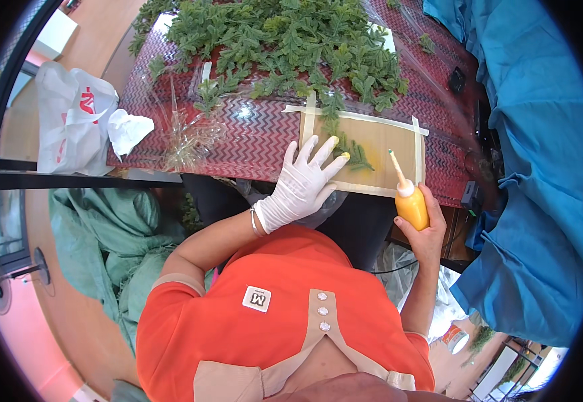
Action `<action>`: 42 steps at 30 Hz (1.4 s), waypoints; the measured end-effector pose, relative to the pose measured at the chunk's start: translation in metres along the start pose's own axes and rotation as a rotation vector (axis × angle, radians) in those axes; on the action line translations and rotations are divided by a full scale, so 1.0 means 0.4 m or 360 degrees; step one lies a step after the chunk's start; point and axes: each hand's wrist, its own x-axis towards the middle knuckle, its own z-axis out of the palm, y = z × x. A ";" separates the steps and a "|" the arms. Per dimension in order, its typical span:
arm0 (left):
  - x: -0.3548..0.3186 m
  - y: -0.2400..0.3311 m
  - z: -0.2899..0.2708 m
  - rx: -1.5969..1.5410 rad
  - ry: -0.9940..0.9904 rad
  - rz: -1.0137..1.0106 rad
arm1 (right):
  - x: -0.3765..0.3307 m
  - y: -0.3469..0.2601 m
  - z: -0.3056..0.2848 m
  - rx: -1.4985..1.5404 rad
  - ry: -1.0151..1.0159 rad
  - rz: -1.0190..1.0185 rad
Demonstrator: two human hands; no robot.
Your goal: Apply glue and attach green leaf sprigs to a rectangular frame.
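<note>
My left hand [305, 177], in a white glove with yellow-stained fingertips, lies with its fingers stretched out and apart. Its fingertips reach the edge of a green artificial sprig [356, 155] on a tan board [399, 144] edged with pale tape. A faint yellow tint marks the board around the sprig. Bare and closed, my right hand [427, 231] grips a squeeze bottle [412, 206] filled with yellow liquid. The bottle stands near the board's right edge, its long nozzle tilted up and to the left, apart from the sprig.
A big heap of green sprigs [291, 47] covers the far part of the red patterned table [238, 151]. White plastic bag [74, 127] and crumpled paper [129, 130] lie left, near tangled clear strands [191, 137]. Blue cloth [533, 194] hangs at the right; green sacking [110, 248] sits lower left.
</note>
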 end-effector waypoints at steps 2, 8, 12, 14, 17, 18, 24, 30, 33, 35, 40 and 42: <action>0.004 0.002 -0.002 -0.0001 0.0032 -0.0021 | 0.004 -0.015 -0.008 -0.0107 -0.0070 0.0036; 0.022 0.006 -0.027 -0.0165 0.0153 -0.0096 | 0.002 -0.020 -0.009 -0.0225 -0.0101 0.0100; -0.006 -0.035 -0.010 -0.0233 0.0263 -0.0068 | -0.001 -0.019 -0.013 -0.0149 -0.0057 0.0066; -0.009 -0.038 -0.007 -0.0256 0.0295 -0.0060 | -0.002 -0.016 -0.013 -0.0121 -0.0044 0.0058; 0.011 -0.015 -0.018 -0.0138 0.0246 0.0041 | -0.002 -0.010 -0.011 -0.0120 -0.0049 0.0040; 0.015 -0.008 -0.018 -0.0100 0.0230 0.0075 | -0.003 -0.009 -0.010 -0.0121 -0.0049 0.0035; 0.018 0.002 0.025 0.0026 -0.0019 -0.0017 | -0.003 -0.009 -0.009 -0.0129 -0.0053 0.0030; 0.016 -0.004 0.028 0.0015 -0.0010 0.0015 | -0.007 -0.010 -0.016 -0.0117 -0.0059 0.0071; 0.015 -0.003 0.030 -0.0020 -0.0005 -0.0018 | -0.008 -0.010 -0.016 -0.0123 -0.0060 0.0081; 0.015 -0.001 0.030 -0.0054 0.0017 -0.0031 | -0.008 -0.005 -0.015 -0.0114 -0.0063 0.0075; 0.021 0.004 0.020 -0.0174 0.0128 -0.0094 | -0.009 0.003 -0.013 -0.0085 -0.0066 0.0060; 0.024 0.007 0.011 -0.0214 0.0209 -0.0135 | -0.012 0.002 -0.012 -0.0081 -0.0059 0.0074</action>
